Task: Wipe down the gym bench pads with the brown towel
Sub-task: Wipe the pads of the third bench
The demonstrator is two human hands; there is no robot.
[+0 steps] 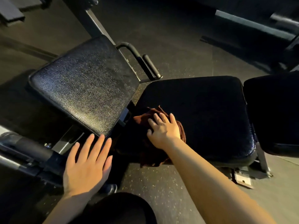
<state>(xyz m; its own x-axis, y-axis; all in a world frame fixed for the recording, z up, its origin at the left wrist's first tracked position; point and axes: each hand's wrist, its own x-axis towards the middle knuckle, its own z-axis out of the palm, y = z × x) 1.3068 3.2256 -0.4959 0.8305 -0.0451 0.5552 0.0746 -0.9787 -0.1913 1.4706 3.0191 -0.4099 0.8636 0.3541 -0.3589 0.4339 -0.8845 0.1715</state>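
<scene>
My right hand (163, 129) lies flat on the towel (155, 136), fingers spread, pressing it down on the near left corner of the seat pad (202, 113). Part of the towel hangs off the pad edge below my wrist. My left hand (88, 162) is wide and holds nothing; it hovers near the low corner of the tilted pad (84, 84). To wipe well, I think I should keep my palm flat, push the towel far across the seat, then pull it back in rows, and gather the hanging part first. I count three pads: tilted, seat, and one more (275, 110) to the right. One towel, two hands
</scene>
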